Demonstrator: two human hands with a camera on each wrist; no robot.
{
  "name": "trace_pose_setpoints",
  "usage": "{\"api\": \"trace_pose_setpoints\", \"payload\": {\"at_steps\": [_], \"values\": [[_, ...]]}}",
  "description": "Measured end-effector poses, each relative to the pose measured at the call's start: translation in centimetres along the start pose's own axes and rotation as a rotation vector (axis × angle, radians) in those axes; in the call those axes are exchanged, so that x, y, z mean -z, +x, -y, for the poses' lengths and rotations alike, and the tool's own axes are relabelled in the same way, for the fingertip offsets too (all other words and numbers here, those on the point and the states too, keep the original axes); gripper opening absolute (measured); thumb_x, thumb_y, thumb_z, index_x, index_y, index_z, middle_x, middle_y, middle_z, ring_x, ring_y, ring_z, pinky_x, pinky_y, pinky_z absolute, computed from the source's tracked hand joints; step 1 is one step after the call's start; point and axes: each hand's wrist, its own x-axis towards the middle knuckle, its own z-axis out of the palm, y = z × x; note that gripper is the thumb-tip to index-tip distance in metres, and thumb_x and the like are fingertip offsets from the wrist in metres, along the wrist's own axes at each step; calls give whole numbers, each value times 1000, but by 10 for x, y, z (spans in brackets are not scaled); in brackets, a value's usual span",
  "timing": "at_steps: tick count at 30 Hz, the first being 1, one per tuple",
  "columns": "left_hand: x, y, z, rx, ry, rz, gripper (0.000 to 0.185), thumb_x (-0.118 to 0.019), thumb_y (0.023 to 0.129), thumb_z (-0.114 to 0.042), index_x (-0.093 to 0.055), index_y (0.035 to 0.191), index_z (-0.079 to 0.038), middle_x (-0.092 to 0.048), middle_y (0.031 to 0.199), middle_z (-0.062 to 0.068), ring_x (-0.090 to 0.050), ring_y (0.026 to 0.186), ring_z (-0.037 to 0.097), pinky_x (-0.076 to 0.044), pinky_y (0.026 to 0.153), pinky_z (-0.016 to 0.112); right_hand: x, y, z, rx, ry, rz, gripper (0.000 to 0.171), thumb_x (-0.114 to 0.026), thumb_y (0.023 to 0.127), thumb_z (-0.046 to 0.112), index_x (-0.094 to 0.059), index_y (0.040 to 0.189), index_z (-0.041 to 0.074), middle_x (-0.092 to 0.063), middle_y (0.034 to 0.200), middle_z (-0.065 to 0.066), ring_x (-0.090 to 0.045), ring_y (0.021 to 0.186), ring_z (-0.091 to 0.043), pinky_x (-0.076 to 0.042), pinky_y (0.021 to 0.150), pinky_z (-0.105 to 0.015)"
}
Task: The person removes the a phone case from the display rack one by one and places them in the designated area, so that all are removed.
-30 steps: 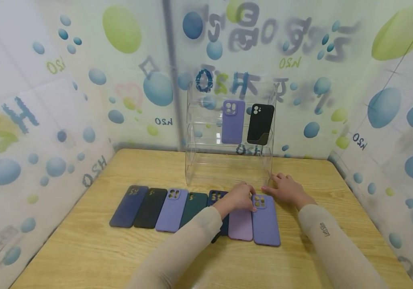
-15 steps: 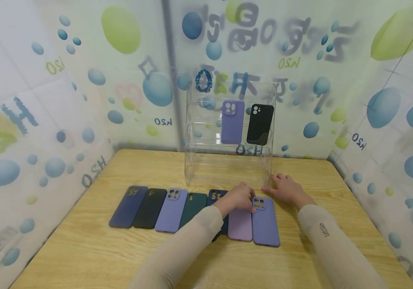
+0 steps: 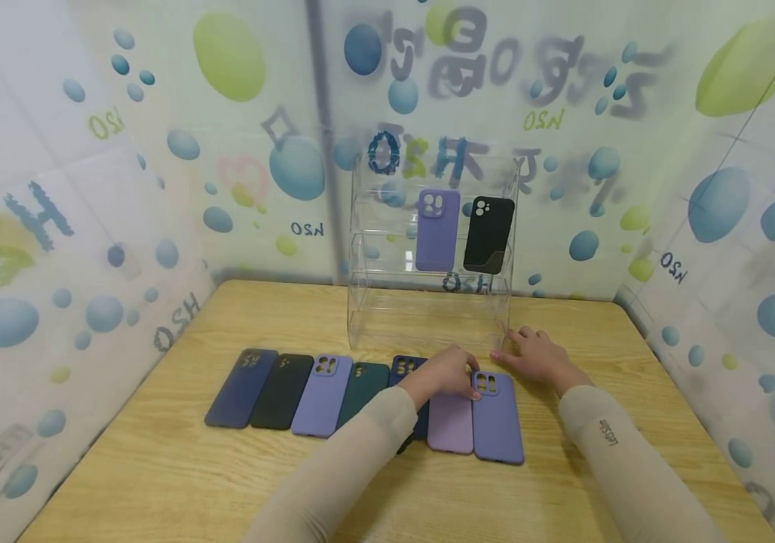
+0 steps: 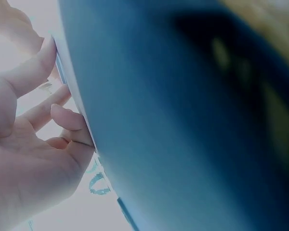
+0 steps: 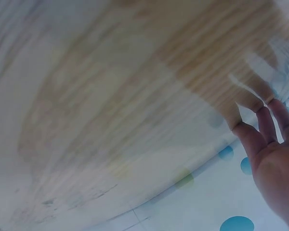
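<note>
In the head view a row of phone cases lies flat on the table. My left hand (image 3: 442, 371) reaches over the row, partly covering the dark blue case (image 3: 406, 366) and the pink-purple case (image 3: 451, 426). Its fingertips touch the left upper edge of the rightmost purple case (image 3: 500, 422). In the left wrist view its fingers are loosely bent against the surface. My right hand (image 3: 538, 354) rests on the table beside the stand's right foot, fingers spread and holding nothing. The right wrist view shows its fingertips (image 5: 237, 129) on the wood.
A clear tiered stand (image 3: 428, 309) stands behind the row, bearing a purple case (image 3: 437, 234) and a black case (image 3: 489, 235). Leftward in the row are a blue case (image 3: 241, 388), a black case (image 3: 282, 392), a purple case (image 3: 322, 400) and a green case (image 3: 363, 388). Patterned curtains surround the table.
The rightmost purple case has slid slightly toward me and a touch left, against the pink-purple case. Both hands stay in nearly the same place.
</note>
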Motion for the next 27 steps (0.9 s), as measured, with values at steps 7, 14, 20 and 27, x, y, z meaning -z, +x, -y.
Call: {"api": "trace_pose_setpoints", "payload": {"at_steps": [7, 14, 20, 27], "values": [[8, -4, 0, -20, 8, 26, 48, -79, 82, -42, -67, 124, -22, -58, 135, 1, -58, 111, 13, -50, 92, 31, 0, 1, 1, 1, 2, -8, 91, -39, 92, 74, -34, 152, 5, -34, 153, -27, -28, 139, -53, -30, 104, -72], [23, -6, 7, -113, -86, 48, 57, -77, 83, -41, -61, 132, -16, -60, 134, 4, -61, 108, 13, -53, 87, 29, 3, 3, 4, -11, -6, 7, 94, -37, 90, 77, -34, 152, 6, -33, 154, -27, -27, 139, -53, -29, 104, -74], [40, -12, 14, -142, -197, 18, 60, -76, 86, -36, -56, 137, -14, -56, 135, 15, -64, 95, 20, -55, 75, 32, 6, 4, 3, 0, 8, 19, 92, -41, 91, 74, -32, 153, 6, -35, 151, -28, -31, 137, -54, -32, 101, -74], [64, -23, 32, -181, -235, -121, 61, -72, 88, -39, -50, 141, -18, -52, 137, 16, -59, 115, 29, -53, 87, 37, 5, 3, -4, 41, 75, 26, 95, -43, 92, 71, -24, 155, 2, -31, 153, -32, -26, 139, -57, -28, 107, -71]]}}
